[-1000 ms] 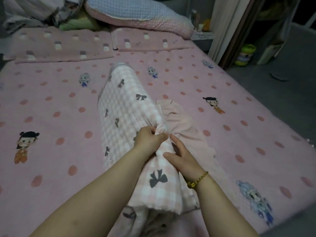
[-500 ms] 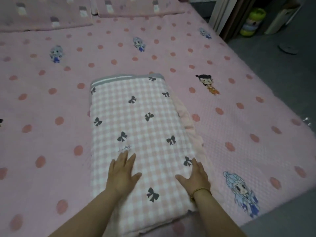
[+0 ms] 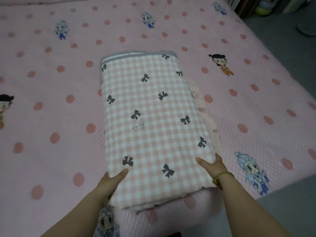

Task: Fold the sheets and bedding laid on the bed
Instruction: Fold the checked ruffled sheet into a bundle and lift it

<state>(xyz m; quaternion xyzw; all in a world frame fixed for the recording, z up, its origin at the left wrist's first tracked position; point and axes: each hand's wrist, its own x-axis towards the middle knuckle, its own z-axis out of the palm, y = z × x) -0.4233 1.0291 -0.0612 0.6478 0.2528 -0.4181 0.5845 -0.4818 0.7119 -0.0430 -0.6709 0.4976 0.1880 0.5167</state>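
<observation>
Folded pink-and-white checked blanket (image 3: pixel 153 127) with dark bows, lying as a long thick bundle on the bed (image 3: pixel 51 100), near end overhanging the bed's front edge at 6 o'clock, far end with a grey striped border pointing to 12 o'clock. Plain pale pink inner layers peeking out along the bundle's side at 3 o'clock. Left hand (image 3: pixel 111 181) gripping the near corner at 7 o'clock, thumb on top of the cloth, fingers hidden beneath. Right hand (image 3: pixel 212 165) clasping the near corner at 4 o'clock, thumb on top, fingers tucked under the edge; gold bracelet (image 3: pixel 220 177) at that wrist. Bed covered by a pink sheet with darker dots and small cartoon figures, spread flat all around the bundle. No containers visible on the bed. Grey floor (image 3: pixel 282 211) at 4 o'clock beyond the bed's edge, some blurred items at 1 o'clock, too unclear to name.
</observation>
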